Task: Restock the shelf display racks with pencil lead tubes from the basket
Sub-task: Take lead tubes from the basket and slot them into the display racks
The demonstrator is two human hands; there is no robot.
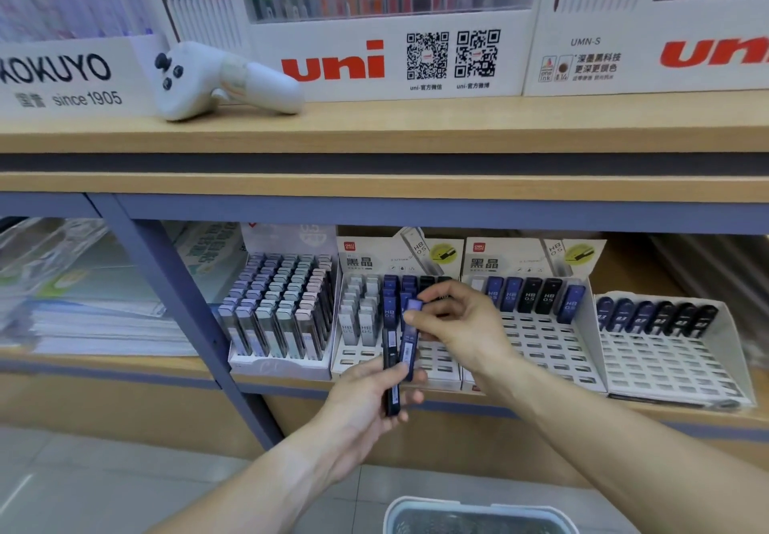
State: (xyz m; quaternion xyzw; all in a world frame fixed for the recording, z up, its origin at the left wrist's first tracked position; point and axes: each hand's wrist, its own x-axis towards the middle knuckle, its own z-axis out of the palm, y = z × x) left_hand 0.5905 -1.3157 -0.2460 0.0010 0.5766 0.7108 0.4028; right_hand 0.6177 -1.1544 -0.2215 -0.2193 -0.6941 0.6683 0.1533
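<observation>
My left hand [366, 404] grips a dark lead tube [391, 371] upright in front of the lower shelf. My right hand [462, 325] pinches the top of a blue lead tube [410, 338] that stands beside the dark one, its lower end against my left fingers. Both hands are in front of the middle white display rack [358, 356], which holds white, blue and black tubes in its back rows. The basket [478, 512] shows at the bottom edge, below my arms.
A full rack of pastel tubes [279, 308] stands to the left. Two racks on the right [541, 338] [666, 350] hold only a back row of tubes. A slanted blue shelf post [187, 317] runs left of my hands. A white handheld device [220, 79] lies on the upper shelf.
</observation>
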